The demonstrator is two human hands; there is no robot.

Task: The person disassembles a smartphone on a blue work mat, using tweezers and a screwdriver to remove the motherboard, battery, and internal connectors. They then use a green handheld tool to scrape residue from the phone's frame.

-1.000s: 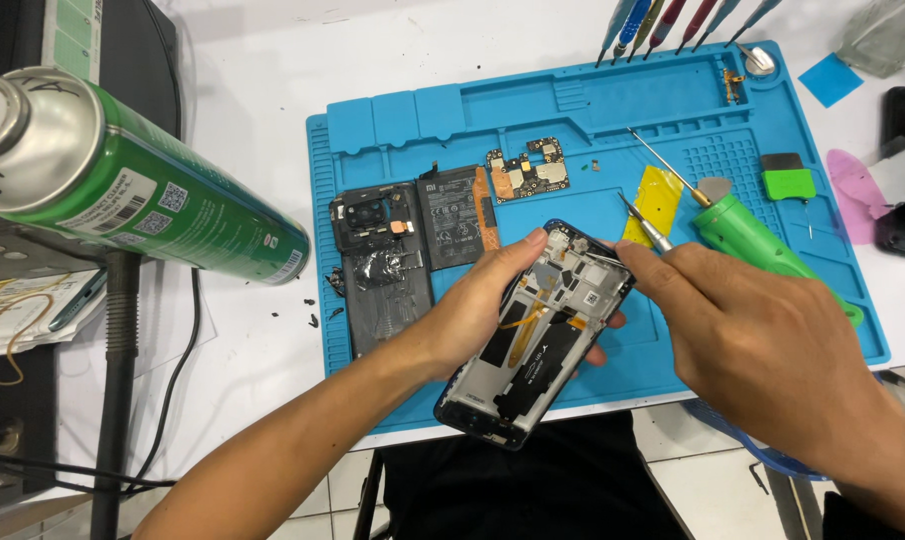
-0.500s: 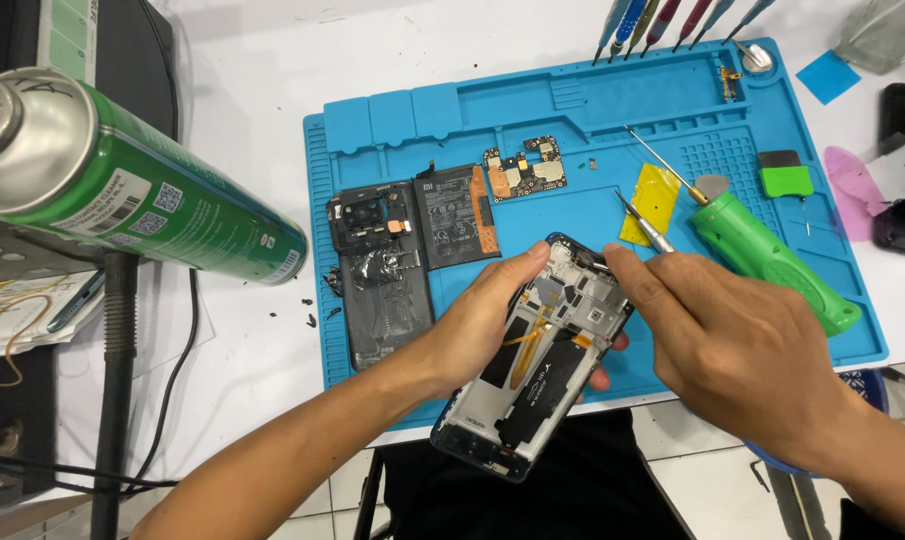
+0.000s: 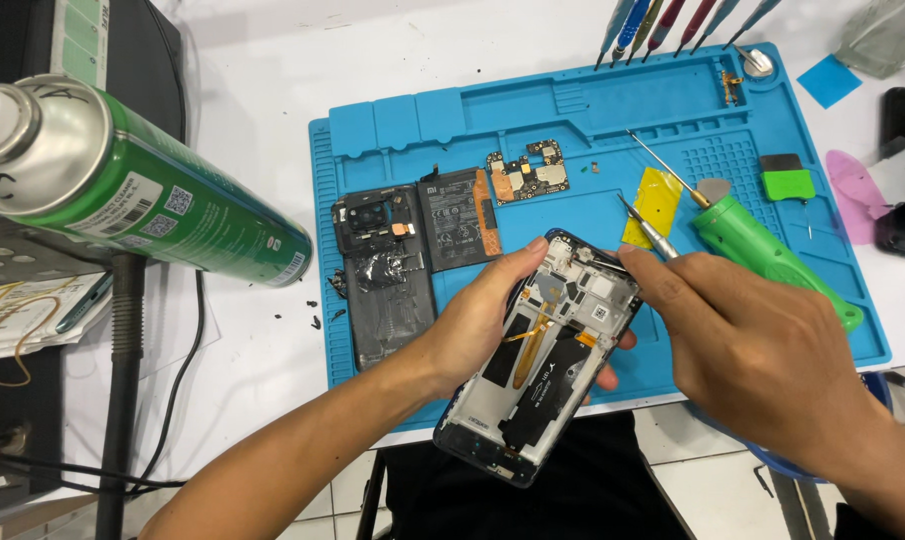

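Opened black smartphone frame with exposed internals (image 3: pixel 548 350) held above the near edge of the blue silicone repair mat (image 3: pixel 593 120).

The left hand (image 3: pixel 478 320) grips the frame from its left side, fingers curled over the upper edge; the right hand (image 3: pixel 748 350) is closed around thin metal tweezers (image 3: pixel 645 228), fingertips touching the frame's top right corner; just beyond lies a green-handled screwdriver (image 3: pixel 763 250); a loose black battery (image 3: pixel 455 218) and small circuit board (image 3: pixel 525 170) rest on the mat; a green spray can (image 3: pixel 143 190) lies far left.
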